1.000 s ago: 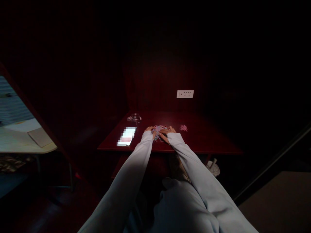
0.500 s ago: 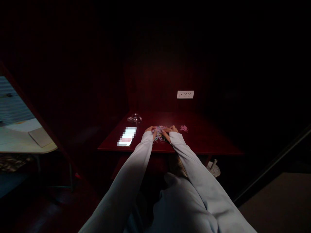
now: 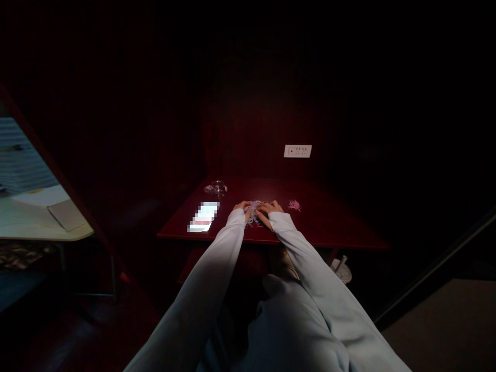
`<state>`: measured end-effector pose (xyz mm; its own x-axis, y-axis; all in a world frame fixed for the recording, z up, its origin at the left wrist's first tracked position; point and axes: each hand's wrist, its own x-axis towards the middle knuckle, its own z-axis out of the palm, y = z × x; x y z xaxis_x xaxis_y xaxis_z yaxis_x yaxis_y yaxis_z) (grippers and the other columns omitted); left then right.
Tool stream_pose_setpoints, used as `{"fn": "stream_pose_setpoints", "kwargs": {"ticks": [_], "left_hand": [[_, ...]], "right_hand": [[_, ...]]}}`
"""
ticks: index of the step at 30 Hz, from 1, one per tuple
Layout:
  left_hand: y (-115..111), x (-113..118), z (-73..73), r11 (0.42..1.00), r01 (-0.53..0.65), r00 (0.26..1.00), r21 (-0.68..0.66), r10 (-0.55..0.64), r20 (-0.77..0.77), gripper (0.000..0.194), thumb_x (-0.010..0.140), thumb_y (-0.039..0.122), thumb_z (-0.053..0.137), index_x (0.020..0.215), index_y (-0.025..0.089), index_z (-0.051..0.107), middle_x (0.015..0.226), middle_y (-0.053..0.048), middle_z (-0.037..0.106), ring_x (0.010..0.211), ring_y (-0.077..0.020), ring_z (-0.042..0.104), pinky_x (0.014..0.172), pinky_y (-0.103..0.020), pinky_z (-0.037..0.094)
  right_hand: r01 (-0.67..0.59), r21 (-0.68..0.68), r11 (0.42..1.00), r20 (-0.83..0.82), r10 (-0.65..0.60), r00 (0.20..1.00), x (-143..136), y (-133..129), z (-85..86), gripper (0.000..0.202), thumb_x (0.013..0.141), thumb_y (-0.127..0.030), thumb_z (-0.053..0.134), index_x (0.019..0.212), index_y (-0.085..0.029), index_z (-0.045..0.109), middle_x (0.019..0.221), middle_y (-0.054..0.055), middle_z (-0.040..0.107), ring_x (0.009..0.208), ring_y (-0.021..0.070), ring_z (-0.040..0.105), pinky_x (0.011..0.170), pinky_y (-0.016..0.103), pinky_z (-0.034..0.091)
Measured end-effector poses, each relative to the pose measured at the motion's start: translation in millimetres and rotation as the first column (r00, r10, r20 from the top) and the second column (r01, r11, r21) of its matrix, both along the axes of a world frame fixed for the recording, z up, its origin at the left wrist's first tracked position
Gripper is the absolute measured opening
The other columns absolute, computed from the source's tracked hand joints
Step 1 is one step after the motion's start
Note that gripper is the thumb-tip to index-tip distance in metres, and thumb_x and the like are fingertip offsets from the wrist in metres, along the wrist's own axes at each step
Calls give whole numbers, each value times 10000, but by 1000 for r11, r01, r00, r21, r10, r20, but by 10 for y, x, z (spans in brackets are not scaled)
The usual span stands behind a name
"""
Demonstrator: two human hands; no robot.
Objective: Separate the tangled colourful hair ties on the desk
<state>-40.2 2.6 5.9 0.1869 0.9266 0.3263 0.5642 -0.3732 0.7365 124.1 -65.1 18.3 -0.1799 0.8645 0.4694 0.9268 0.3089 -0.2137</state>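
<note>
A loose pile of small pastel loops (image 3: 253,211), which look like elastic hair ties, lies on the dark red desk (image 3: 329,227). My left hand (image 3: 242,208) rests at the pile's left edge, its thumb apart from the fingers. Over the pile's right side, my right hand (image 3: 270,208) spreads its fingers and touches the loops. Neither hand shows a loop gripped, though small ones could be hidden beneath the fingers. Just right of my right hand is a separate little heap of pink loops (image 3: 294,205).
A phone with a lit, blurred screen (image 3: 204,216) lies left of my hands. Behind it sits a clear plastic container (image 3: 217,186). The back wall carries a white socket plate (image 3: 298,151). Far left, a box (image 3: 70,213) stands on a pale table (image 3: 39,230).
My right hand's fingers have shifted left over the pile and now cover more of it. The left hand stays about where it was. The view has moved slightly.
</note>
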Motion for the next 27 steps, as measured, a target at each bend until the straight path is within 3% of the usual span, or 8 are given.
{"fn": "stream_pose_setpoints", "kwargs": {"ticks": [5, 15, 27], "left_hand": [[28, 1, -28, 1000, -12, 1000, 1, 12, -3, 264, 874, 102, 652, 1098, 210, 741, 1181, -65, 772, 1171, -224, 686, 1071, -344, 540], [71, 1, -82, 1000, 9, 1000, 9, -9, 26, 253, 862, 98, 653, 1055, 229, 752, 1163, -42, 775, 1149, -209, 695, 1071, -338, 542], [33, -10, -30, 1000, -3, 1000, 6, 3, -24, 255, 876, 104, 650, 1082, 219, 746, 1191, -56, 772, 1179, -219, 689, 1081, -347, 536]], "right_hand": [[2, -68, 998, -24, -3, 1000, -10, 49, -41, 367, 1070, -486, 486, 1284, -327, 739, 1410, 9, 706, 1279, 281, 505, 1096, 451, 460], [31, -137, 990, -3, -31, 1000, -49, -73, 70, 392, 1056, -437, 515, 1369, -300, 706, 1390, 13, 722, 1310, 273, 524, 1139, 420, 452], [32, -176, 984, 27, -27, 999, -34, -115, 142, 440, 1057, -464, 488, 1402, -300, 708, 1456, 8, 684, 1356, 286, 494, 1163, 422, 428]]}}
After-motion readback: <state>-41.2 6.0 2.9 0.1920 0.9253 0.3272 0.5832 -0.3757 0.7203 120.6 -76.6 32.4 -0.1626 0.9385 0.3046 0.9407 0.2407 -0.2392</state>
